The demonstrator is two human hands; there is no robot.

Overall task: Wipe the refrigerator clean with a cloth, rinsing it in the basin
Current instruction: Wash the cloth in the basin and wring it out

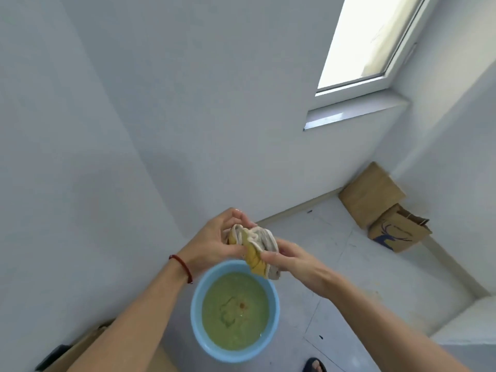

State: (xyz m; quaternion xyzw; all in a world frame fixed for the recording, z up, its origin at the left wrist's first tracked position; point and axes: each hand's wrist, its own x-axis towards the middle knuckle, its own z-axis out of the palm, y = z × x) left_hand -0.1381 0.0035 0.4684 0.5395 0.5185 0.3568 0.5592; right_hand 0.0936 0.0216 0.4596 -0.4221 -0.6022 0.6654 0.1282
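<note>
Above the far rim of the blue basin, which stood on pale open floor with greenish water, the left hand and the right hand both gripped the bunched yellow-and-white cloth, its lower corner hanging over that rim.

Two hands, the left hand and the right hand, at the centre of the frame; one cloth between them; one blue basin at lower centre; two brown paper bags at the right; one window at upper right; one red wrist string; one sandalled foot at the bottom edge.
</note>
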